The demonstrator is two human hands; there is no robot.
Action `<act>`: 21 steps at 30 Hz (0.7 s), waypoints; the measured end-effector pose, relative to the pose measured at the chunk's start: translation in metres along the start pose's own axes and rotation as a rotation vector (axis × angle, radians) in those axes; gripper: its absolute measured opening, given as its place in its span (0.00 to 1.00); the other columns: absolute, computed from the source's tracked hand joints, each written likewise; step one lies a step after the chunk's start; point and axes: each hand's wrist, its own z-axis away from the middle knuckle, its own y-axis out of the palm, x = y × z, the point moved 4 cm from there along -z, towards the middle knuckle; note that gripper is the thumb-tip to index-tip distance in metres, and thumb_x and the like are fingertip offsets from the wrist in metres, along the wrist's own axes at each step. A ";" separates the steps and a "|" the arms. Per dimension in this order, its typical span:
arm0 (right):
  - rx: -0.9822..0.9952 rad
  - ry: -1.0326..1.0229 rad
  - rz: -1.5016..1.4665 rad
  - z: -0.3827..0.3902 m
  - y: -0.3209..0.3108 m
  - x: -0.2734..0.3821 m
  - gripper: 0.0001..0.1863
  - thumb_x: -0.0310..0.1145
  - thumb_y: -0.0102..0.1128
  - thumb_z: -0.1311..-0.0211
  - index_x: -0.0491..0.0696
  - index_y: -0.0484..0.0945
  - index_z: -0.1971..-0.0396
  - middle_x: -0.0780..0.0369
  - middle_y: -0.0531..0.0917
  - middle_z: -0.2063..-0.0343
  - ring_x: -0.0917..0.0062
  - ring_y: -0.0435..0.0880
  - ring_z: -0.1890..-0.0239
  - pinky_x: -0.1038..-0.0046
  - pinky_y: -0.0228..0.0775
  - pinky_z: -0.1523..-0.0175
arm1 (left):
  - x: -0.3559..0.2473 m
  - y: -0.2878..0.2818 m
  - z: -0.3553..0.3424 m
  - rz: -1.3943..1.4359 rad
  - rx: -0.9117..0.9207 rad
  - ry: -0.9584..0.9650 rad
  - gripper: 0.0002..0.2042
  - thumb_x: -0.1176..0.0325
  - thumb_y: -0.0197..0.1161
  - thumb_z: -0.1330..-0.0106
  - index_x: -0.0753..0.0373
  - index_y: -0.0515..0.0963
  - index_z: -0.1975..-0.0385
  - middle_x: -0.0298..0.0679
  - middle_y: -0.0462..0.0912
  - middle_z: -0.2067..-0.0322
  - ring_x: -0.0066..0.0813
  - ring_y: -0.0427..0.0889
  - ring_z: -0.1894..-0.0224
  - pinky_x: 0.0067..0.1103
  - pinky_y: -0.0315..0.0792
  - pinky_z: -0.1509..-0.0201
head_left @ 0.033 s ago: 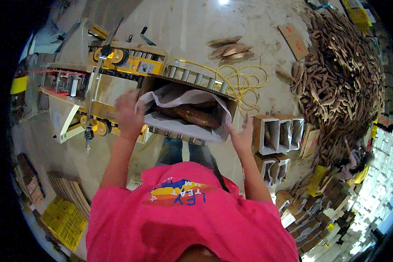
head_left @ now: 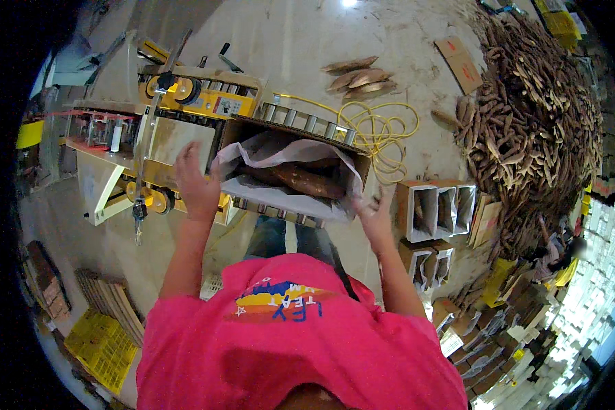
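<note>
Left hand grips the near-left edge of the white liner, and right hand pinches its right corner. The liner wraps brown roots in an open carton on the roller conveyor. Folding-over looks in hand; next, draw both edges inward evenly.

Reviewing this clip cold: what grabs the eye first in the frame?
A cardboard box at centre, lined with white plastic and packed with long brown roots, sits on a roller conveyor. The left hand and right hand are at its two ends. A huge heap of the same roots fills the upper right, and a yellow machine stands at upper left.
</note>
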 end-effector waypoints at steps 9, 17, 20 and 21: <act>0.041 0.014 0.313 0.032 0.001 0.040 0.13 0.36 0.64 0.43 0.43 0.71 0.68 0.52 0.79 0.72 0.57 0.79 0.74 0.56 0.68 0.69 | 0.039 0.022 0.044 0.189 0.584 -0.435 0.11 0.63 0.60 0.38 0.66 0.74 0.65 0.50 0.78 0.68 0.52 0.78 0.65 0.40 0.71 0.60; 0.343 -0.304 0.462 -0.017 0.072 0.069 0.09 0.32 0.58 0.46 0.44 0.77 0.66 0.49 0.81 0.71 0.51 0.81 0.66 0.57 0.73 0.61 | -0.051 0.021 -0.006 -0.006 0.706 -0.027 0.10 0.65 0.59 0.39 0.66 0.78 0.65 0.53 0.81 0.67 0.53 0.80 0.65 0.39 0.73 0.61; 0.179 0.325 -0.129 -0.079 0.113 0.018 0.10 0.31 0.56 0.45 0.40 0.80 0.68 0.47 0.83 0.64 0.52 0.82 0.61 0.59 0.74 0.56 | -0.067 0.104 -0.024 0.319 0.748 -0.111 0.10 0.64 0.55 0.36 0.65 0.76 0.68 0.55 0.81 0.66 0.57 0.79 0.59 0.46 0.71 0.56; 0.260 0.327 0.079 -0.081 0.129 0.033 0.10 0.31 0.56 0.45 0.40 0.80 0.68 0.47 0.83 0.65 0.53 0.83 0.60 0.61 0.74 0.56 | -0.034 0.146 -0.001 0.179 0.792 -0.114 0.12 0.64 0.54 0.35 0.66 0.78 0.66 0.55 0.81 0.64 0.58 0.79 0.58 0.44 0.72 0.52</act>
